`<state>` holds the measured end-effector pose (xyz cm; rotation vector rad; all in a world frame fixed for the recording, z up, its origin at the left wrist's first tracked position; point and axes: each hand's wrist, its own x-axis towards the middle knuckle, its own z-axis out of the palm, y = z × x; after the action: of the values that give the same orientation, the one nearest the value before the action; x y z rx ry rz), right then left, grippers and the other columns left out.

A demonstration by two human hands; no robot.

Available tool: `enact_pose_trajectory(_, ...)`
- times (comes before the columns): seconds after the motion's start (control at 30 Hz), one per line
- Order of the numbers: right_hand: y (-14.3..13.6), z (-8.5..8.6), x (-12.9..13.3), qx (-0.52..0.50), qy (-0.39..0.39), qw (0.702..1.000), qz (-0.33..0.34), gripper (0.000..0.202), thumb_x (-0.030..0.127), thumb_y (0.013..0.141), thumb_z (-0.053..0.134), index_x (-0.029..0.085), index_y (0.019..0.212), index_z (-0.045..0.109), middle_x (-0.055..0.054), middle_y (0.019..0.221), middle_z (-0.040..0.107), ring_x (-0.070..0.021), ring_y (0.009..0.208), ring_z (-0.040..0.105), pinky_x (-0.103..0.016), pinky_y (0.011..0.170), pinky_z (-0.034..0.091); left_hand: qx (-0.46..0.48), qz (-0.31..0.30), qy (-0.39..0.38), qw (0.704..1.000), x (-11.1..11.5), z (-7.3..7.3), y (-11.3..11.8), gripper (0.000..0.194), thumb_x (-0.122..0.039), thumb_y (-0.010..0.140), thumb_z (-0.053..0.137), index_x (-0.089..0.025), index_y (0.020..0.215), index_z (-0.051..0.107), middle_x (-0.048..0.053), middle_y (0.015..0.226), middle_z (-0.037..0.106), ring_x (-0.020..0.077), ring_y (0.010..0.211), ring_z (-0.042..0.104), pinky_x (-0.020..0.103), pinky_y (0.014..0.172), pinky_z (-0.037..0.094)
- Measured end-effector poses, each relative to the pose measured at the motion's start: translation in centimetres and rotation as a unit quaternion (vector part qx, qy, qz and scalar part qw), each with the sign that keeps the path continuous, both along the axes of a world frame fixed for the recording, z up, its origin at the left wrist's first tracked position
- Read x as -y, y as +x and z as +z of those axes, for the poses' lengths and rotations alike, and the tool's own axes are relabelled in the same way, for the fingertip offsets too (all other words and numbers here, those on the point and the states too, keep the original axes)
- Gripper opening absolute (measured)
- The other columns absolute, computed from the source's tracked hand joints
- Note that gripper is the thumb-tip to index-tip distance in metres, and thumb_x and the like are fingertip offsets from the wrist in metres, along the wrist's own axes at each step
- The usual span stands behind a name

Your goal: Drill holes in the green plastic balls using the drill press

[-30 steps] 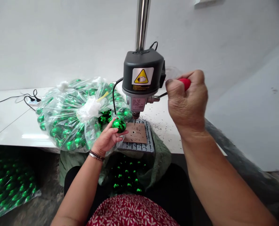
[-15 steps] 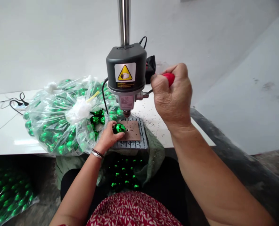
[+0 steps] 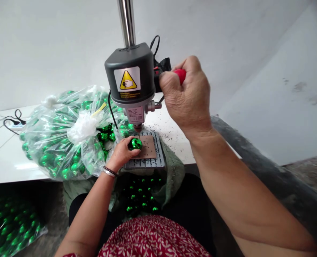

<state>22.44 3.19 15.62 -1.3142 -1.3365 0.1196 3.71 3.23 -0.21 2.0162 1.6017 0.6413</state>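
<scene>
My left hand (image 3: 123, 151) grips a shiny green ball (image 3: 136, 143) between thumb and fingers, over the brown board (image 3: 149, 148) on the base of a small drill press (image 3: 129, 73). The ball sits just below the chuck (image 3: 138, 127); whether the bit touches it I cannot tell. My right hand (image 3: 189, 96) is wrapped round the red-knobbed lever (image 3: 180, 76) at the press's right side. Dark shavings lie on the base plate (image 3: 158, 161) around the board.
A clear plastic bag (image 3: 80, 125) full of green balls stands on the white table (image 3: 3, 157) at left. Another bag (image 3: 14, 225) of them lies low at the left. Several green balls (image 3: 144, 196) rest in green cloth (image 3: 174, 178) below the press. Cords and a socket strip (image 3: 16, 124) are at far left.
The view has shifted, so the press appears further left and tilted. My left hand has brought the ball nearer under the chuck. My right hand stays on the lever.
</scene>
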Motion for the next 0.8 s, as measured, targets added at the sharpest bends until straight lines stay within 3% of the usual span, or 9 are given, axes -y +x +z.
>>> enact_pose_trajectory(0.3, -0.1, 0.1, 0.2, 0.005, -0.016, 1.000, 0.001, 0.023, 0.030, 0.086, 0.054, 0.020, 0.077, 0.035, 0.005, 0.070, 0.039, -0.0052, 0.063, 0.033, -0.021, 0.067, 0.030, 0.064, -0.005, -0.002, 0.998, -0.2, -0.5, 0.4, 0.057, -0.030, 0.069, 0.074, -0.021, 0.124, 0.061, 0.008, 0.124, 0.063, 0.0261, 0.115, 0.058, 0.038, 0.104, 0.043)
enact_pose_trajectory(0.43, -0.1, 0.0, 0.2, -0.003, -0.001, 1.000, 0.009, 0.024, 0.029, 0.086, 0.055, 0.020, 0.076, 0.035, 0.005, 0.068, 0.038, -0.0046, 0.061, 0.033, -0.020, 0.065, 0.032, 0.132, 0.006, -0.046, 0.990, 0.0, -1.1, 0.4, 0.051, -0.036, 0.079, 0.064, -0.020, 0.126, 0.057, 0.006, 0.113, 0.068, 0.0222, 0.102, 0.062, 0.036, 0.095, 0.047)
enact_pose_trajectory(0.6, -0.2, 0.0, 0.2, -0.031, 0.016, 0.999, 0.033, 0.024, 0.028, 0.085, 0.055, 0.021, 0.074, 0.034, 0.005, 0.063, 0.037, -0.0064, 0.057, 0.034, -0.021, 0.059, 0.035, 0.188, 0.067, -0.057, 0.978, -0.6, -2.2, 0.4, 0.049, -0.039, 0.073, 0.068, -0.014, 0.114, 0.058, 0.008, 0.105, 0.067, 0.0205, 0.096, 0.062, 0.033, 0.088, 0.048)
enact_pose_trajectory(0.8, -0.1, 0.0, 0.2, -0.019, 0.017, 0.999, 0.025, 0.026, 0.028, 0.085, 0.056, 0.021, 0.074, 0.034, 0.005, 0.064, 0.042, -0.0069, 0.060, 0.035, -0.021, 0.063, 0.036, 0.206, 0.077, -0.051, 0.974, -1.0, -2.4, 0.4, 0.045, -0.038, 0.071, 0.070, -0.015, 0.109, 0.060, 0.007, 0.100, 0.068, 0.0190, 0.092, 0.062, 0.033, 0.087, 0.048)
